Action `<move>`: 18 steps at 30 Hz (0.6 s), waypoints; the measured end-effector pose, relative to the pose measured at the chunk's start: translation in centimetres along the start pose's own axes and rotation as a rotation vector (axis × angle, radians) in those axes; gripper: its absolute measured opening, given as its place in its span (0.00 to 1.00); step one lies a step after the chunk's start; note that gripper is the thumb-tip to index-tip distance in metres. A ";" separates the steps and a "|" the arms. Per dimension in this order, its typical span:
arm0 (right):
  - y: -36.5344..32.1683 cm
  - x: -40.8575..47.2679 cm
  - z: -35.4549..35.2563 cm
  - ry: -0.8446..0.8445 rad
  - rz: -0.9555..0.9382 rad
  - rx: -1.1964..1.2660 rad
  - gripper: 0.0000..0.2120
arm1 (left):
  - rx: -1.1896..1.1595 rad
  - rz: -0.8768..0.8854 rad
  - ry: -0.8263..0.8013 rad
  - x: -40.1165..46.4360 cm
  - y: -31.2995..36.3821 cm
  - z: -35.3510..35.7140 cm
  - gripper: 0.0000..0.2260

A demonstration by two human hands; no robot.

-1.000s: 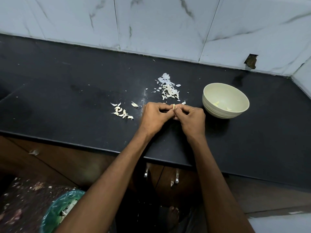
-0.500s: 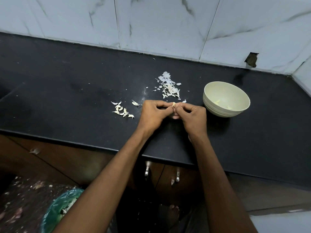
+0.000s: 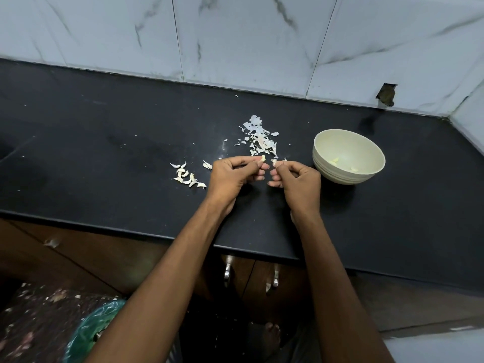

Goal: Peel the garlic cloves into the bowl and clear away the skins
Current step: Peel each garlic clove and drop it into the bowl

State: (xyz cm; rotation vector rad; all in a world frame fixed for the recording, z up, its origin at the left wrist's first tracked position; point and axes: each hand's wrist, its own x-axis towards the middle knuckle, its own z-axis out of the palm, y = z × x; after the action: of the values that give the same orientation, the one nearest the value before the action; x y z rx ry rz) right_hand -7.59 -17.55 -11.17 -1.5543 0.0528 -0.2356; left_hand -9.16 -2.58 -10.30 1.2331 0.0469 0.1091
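green bag-lined bin (image 3: pixel 91 334) low at left, contents unclear. on the black counter (image 3: pixel 104 158), a cluster of unpeeled cloves (image 3: pixel 188 176). left hand (image 3: pixel 233 176) pinches a garlic clove (image 3: pixel 263 158) between thumb and forefinger. right hand (image 3: pixel 298 179), just apart, pinches a scrap of skin (image 3: pixel 274 161). behind both, a pile of skins (image 3: pixel 259 138). far right, cream bowl (image 3: pixel 324 163) holding a few peeled cloves (image 3: pixel 335 160).

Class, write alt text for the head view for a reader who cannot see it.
Two hands, left hand pinching a garlic clove, right hand pinching a bit of skin, over a black counter, between unpeeled cloves and a bowl.
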 end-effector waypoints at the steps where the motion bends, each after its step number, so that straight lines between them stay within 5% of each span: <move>1: -0.1 0.1 0.1 0.005 0.010 0.007 0.09 | -0.010 -0.001 -0.003 0.1 0.0 0.0 0.10; 8: -0.3 -0.4 -0.2 0.024 -0.018 0.071 0.10 | -0.036 0.004 -0.048 0.2 0.0 -0.2 0.10; 18: -0.6 -0.5 -0.1 -0.194 -0.156 0.052 0.10 | 0.086 0.059 -0.073 0.5 -0.5 -0.4 0.05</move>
State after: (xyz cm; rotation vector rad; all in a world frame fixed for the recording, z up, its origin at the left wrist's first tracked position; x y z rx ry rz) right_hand -8.20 -17.53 -10.66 -1.5241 -0.2263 -0.2062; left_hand -8.65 -2.37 -10.93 1.3243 -0.0480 0.1140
